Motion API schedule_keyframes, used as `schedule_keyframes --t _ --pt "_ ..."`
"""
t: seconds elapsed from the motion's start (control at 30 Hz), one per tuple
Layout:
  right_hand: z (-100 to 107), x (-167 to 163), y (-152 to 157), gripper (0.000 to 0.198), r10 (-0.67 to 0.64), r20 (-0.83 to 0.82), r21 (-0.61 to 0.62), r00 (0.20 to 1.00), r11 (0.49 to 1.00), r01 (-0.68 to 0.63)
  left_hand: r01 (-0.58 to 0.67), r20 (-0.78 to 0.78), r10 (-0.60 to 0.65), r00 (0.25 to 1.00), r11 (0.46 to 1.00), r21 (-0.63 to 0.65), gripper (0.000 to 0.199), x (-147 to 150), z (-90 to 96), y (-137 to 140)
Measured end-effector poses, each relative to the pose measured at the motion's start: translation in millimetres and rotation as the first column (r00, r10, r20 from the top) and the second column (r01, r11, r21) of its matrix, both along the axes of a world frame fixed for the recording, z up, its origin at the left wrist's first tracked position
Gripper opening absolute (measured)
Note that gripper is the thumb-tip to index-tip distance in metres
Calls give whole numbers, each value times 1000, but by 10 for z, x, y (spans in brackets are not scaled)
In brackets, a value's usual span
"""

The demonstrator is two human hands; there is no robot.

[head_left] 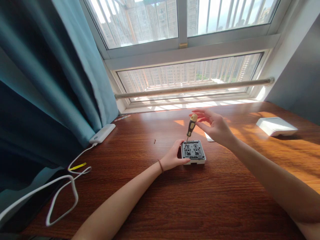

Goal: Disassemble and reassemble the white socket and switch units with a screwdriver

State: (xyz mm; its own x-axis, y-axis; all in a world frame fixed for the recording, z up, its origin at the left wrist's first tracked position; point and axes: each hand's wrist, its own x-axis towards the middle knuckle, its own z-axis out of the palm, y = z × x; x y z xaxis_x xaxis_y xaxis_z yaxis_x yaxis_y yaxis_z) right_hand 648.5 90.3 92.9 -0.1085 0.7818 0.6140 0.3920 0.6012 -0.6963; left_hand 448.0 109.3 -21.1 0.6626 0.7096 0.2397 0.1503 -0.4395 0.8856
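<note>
A square wall switch (pixel 201 152), its dark grey inner face uncovered, sits on a white base on the table. Around its left side my left hand (pixel 173 158) is closed, thumb along the near edge and fingers at the far left corner. A screwdriver (pixel 191 126) with a black and yellow handle stands tilted, its tip at the left part of the switch face. My right hand (pixel 212 126) has its thumb against the upper handle and its fingers curved behind it. To the left lies a small screw (pixel 154 141).
Partly hidden under my right hand is a flat white piece (pixel 209 137). A white box-like object (pixel 276 126) stands far right on the wooden table (pixel 200 203). At left are a white device (pixel 102 133), its looped cable (pixel 75 190), a yellow strip (pixel 78 166) and a blue curtain (pixel 82 66).
</note>
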Motion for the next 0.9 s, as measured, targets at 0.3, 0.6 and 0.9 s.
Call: schedule_keyframes --t 0.3,0.6,0.9 --pt "-69 -12 47 31 72 -171 -56 983 995 -83 11 11 -11 1000 1000 -5 74 0 4 -4" --pt "-85 -8 86 37 -122 -56 -52 991 991 119 3 12 -3 1000 1000 -6 74 -9 -12 2" --pt "-87 -37 54 32 111 -254 -112 961 983 -143 12 221 28 975 984 -177 54 -21 -85 109"
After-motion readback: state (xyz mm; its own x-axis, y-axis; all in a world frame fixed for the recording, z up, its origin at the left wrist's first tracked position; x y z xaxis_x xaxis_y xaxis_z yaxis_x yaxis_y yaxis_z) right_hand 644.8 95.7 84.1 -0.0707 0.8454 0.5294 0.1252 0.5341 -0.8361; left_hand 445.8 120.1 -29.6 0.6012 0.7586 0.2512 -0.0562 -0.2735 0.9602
